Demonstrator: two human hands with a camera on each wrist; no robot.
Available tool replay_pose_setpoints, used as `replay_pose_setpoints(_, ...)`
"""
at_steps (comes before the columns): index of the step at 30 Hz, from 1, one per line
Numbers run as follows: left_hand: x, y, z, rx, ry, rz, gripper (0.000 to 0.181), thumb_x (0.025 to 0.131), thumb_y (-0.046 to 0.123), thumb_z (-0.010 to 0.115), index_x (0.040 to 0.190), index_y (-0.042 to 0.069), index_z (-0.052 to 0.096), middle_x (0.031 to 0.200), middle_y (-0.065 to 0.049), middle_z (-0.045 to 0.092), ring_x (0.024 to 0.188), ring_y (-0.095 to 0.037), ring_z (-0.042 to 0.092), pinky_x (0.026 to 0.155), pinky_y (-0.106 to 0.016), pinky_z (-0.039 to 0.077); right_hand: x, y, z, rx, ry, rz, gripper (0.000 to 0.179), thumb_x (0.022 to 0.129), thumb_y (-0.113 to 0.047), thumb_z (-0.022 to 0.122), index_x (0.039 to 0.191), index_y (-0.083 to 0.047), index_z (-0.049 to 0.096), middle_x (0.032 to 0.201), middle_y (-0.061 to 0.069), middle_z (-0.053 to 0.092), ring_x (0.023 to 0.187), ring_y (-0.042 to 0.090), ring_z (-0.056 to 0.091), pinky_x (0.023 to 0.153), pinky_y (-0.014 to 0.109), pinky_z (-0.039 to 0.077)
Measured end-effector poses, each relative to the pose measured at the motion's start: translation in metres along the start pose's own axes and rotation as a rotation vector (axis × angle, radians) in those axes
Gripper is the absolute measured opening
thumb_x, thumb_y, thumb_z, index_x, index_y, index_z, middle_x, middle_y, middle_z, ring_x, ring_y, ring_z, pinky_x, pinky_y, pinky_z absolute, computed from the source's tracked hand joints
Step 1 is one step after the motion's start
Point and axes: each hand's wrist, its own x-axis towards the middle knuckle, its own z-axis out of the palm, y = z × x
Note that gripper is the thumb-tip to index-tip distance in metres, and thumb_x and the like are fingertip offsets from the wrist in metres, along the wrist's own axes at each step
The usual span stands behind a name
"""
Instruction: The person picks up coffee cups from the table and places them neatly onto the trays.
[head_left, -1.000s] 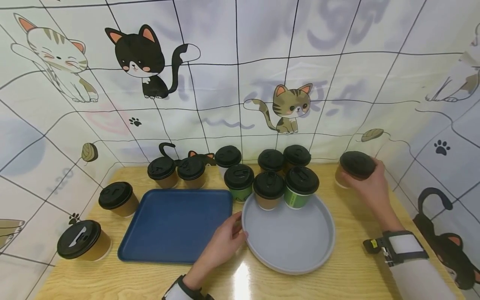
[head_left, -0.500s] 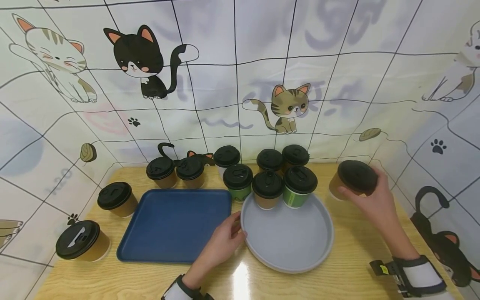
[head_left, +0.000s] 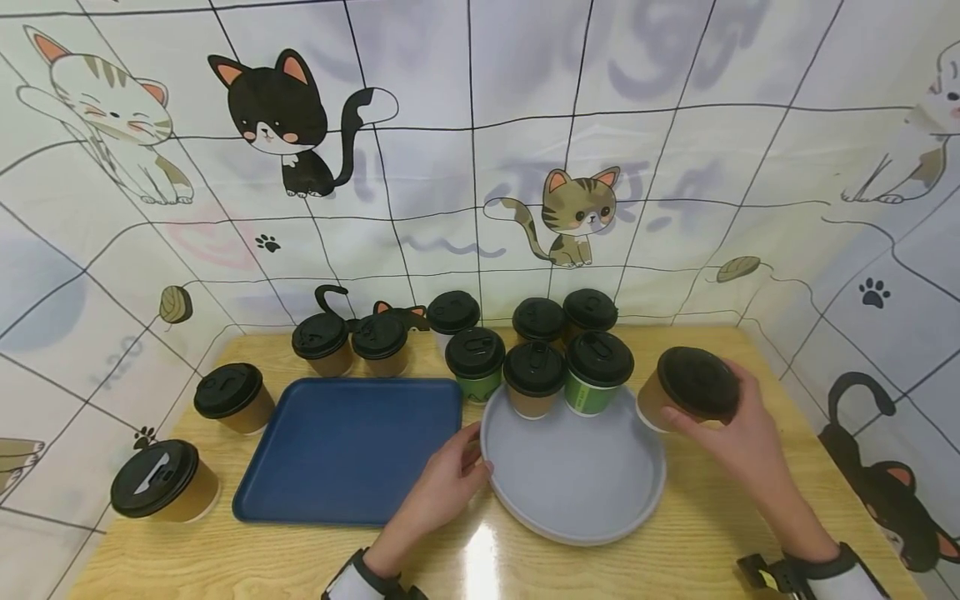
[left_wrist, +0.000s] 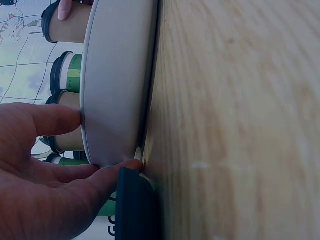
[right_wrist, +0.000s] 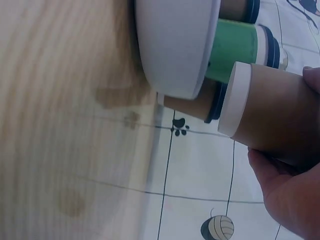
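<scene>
My right hand (head_left: pixel 750 442) grips a brown paper coffee cup (head_left: pixel 651 402) with a black lid, tilted, at the right edge of a round grey tray (head_left: pixel 577 492). In the right wrist view the cup (right_wrist: pixel 282 110) is held up off the table, its white base beside the tray's side. My left hand (head_left: pixel 447 483) holds the tray's left edge; the left wrist view shows the thumb on the rim and the fingers against the side and low edge. A brown cup (head_left: pixel 533 402) and a green cup (head_left: pixel 592 393), both black-lidded, stand at the tray's back.
A blue rectangular tray (head_left: pixel 352 454) lies left of the round one. Lidded cups stand around it, among them a large brown cup (head_left: pixel 197 492) at front left. Behind the round tray are another green cup (head_left: pixel 480 387) and several more. A cat-print sheet (head_left: pixel 420 167) encloses the table.
My right hand has brought the brown cup left and toward me, from the table's back right to the round tray's edge. The left hand has stayed on the tray.
</scene>
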Motion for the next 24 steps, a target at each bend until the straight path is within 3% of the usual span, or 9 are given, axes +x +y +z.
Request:
replay_pose_setpoints(4, 0.0, 0.001, -0.001, -0.013, -0.005, 0.003, 0.06, 0.104, 0.012, 0.059, 0.156, -0.005, 0.035, 0.155, -0.028, 0.043, 0.136, -0.039, 0.053, 0.105, -0.041, 0.05, -0.007, -0.001, 0.008, -0.003, -0.012, -0.027, 0.107, 0.078, -0.024, 0.092, 0.158, 0.001, 0.025, 0.15, 0.035, 0.042, 0.133, 0.054, 0.044, 0.108, 0.057, 0.04)
replay_pose_setpoints(6, -0.001, 0.002, -0.001, -0.019, -0.007, 0.002, 0.061, 0.104, 0.012, 0.059, 0.157, -0.005, 0.035, 0.155, -0.028, 0.043, 0.136, -0.039, 0.053, 0.105, -0.041, 0.05, -0.01, 0.0, 0.012, -0.01, -0.022, -0.041, 0.108, 0.076, -0.024, 0.094, 0.157, 0.001, 0.027, 0.148, 0.036, 0.043, 0.133, 0.056, 0.043, 0.101, 0.074, 0.035)
replay_pose_setpoints(18, -0.001, 0.003, -0.001, -0.039, -0.008, 0.013, 0.06, 0.104, 0.01, 0.059, 0.156, -0.005, 0.035, 0.155, -0.028, 0.042, 0.137, -0.04, 0.052, 0.105, -0.041, 0.05, -0.016, 0.007, 0.031, -0.045, -0.096, -0.125, 0.107, 0.069, -0.025, 0.098, 0.15, 0.002, 0.034, 0.139, 0.034, 0.052, 0.127, 0.053, 0.05, 0.099, 0.071, 0.039)
replay_pose_setpoints(24, -0.001, 0.002, -0.001, -0.025, -0.007, 0.015, 0.059, 0.104, 0.011, 0.059, 0.156, -0.005, 0.036, 0.155, -0.028, 0.043, 0.136, -0.04, 0.053, 0.105, -0.041, 0.05, -0.017, 0.01, 0.033, -0.043, -0.148, -0.121, 0.109, 0.07, -0.026, 0.098, 0.152, 0.002, 0.032, 0.141, 0.034, 0.051, 0.13, 0.053, 0.048, 0.102, 0.073, 0.036)
